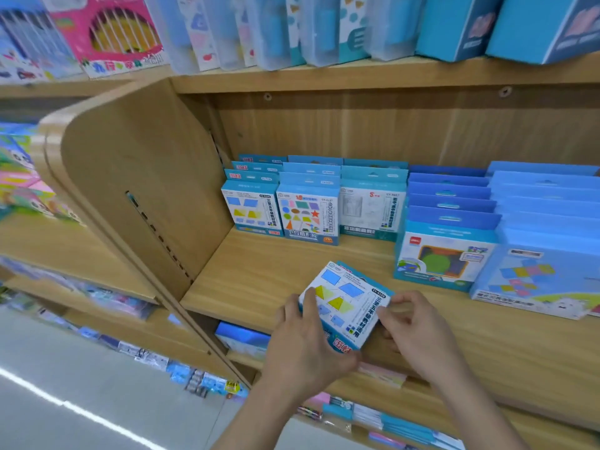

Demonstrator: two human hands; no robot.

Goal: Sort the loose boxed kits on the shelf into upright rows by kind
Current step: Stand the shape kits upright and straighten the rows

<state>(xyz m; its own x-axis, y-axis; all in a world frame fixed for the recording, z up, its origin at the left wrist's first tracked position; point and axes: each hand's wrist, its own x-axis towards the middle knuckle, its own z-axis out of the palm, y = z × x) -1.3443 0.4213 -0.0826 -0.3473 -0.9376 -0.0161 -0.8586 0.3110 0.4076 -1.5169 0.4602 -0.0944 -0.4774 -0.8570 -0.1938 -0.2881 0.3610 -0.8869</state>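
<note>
A small blue-and-white boxed kit (344,303) printed with blue and yellow shapes lies tilted at the front edge of the wooden shelf (259,271). My left hand (305,345) grips its lower left side, thumb on the face. My right hand (418,329) pinches its right edge. At the back left stand three upright rows: matching shape kits (252,207), colourful shape kits (308,216) and pale grid kits (371,206). Larger blue kits (444,251) stand in a row to the right.
A row of big light-blue boxes (535,280) fills the shelf's right end. A curved wooden side panel (136,190) closes the left. Packs stand on the shelf above (292,30); lower shelves (243,339) hold more goods.
</note>
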